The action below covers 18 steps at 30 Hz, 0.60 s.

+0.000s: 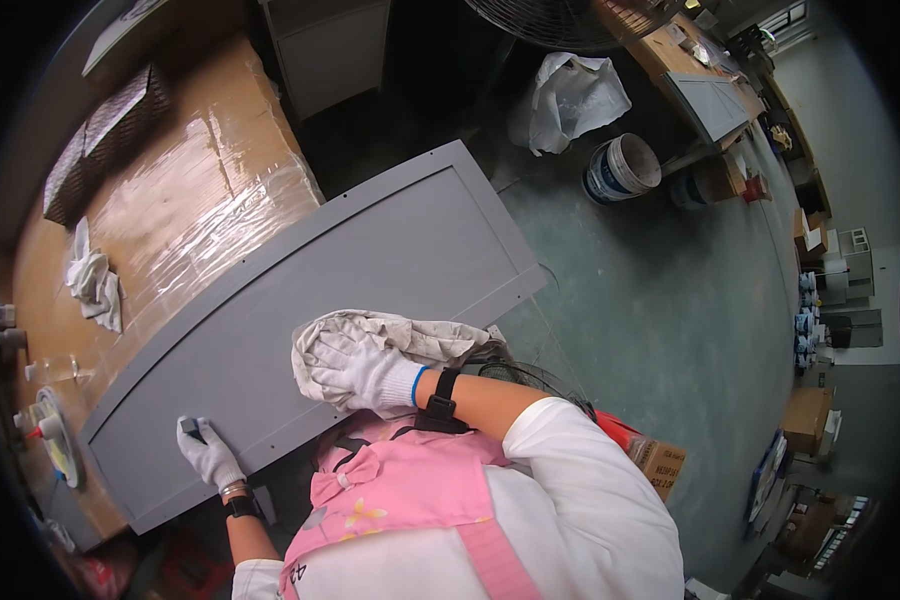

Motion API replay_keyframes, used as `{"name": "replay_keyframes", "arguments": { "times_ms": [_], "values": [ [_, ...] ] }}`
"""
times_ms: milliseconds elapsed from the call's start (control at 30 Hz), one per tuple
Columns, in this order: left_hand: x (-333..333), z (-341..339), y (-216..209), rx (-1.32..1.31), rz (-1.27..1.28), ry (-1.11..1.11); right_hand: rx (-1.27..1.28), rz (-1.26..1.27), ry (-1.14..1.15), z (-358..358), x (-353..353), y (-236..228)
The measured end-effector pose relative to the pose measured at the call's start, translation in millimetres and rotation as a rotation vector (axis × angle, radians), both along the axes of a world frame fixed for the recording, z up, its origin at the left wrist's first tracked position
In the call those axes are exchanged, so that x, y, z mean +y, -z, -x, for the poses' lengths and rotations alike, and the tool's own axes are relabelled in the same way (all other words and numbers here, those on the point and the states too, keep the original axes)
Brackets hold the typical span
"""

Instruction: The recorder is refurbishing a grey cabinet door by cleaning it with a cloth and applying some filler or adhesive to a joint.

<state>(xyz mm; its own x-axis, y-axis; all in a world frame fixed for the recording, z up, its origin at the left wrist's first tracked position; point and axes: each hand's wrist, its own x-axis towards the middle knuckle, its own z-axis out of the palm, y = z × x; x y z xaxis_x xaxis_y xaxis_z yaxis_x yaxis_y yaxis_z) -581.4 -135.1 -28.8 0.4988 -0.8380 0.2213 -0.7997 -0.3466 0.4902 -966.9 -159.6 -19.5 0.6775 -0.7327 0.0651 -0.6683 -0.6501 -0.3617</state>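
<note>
A long grey panel with a curved far edge and a recessed middle lies slantwise before me. Over its near edge, my right hand, in a white knit glove, holds a crumpled off-white cloth from above, pressing it against the surface. The cloth trails off to the right past my wrist. At the panel's left end, my left hand, gloved too, is closed round a small dark block. Its fingers partly cover the block, so I cannot make out its exact kind.
Beneath the panel's far left side is a work table covered in plastic film. On it are a white rag, a quilted dark bundle and a round tray. Beyond stand a bucket, a white plastic bag and a fan.
</note>
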Motion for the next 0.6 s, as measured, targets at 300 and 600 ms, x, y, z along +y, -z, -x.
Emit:
{"name": "replay_keyframes", "arguments": {
  "times_ms": [300, 600],
  "values": [
    [-1.4, -4.2, 7.8, 0.061, -0.010, -0.015, 0.286, -0.061, 1.142, 145.7, -57.8, -20.8],
    [-2.2, -3.6, 3.7, 0.015, -0.013, 0.025, 0.094, 0.231, 0.641, 148.7, 39.6, 14.6]
  ]
}}
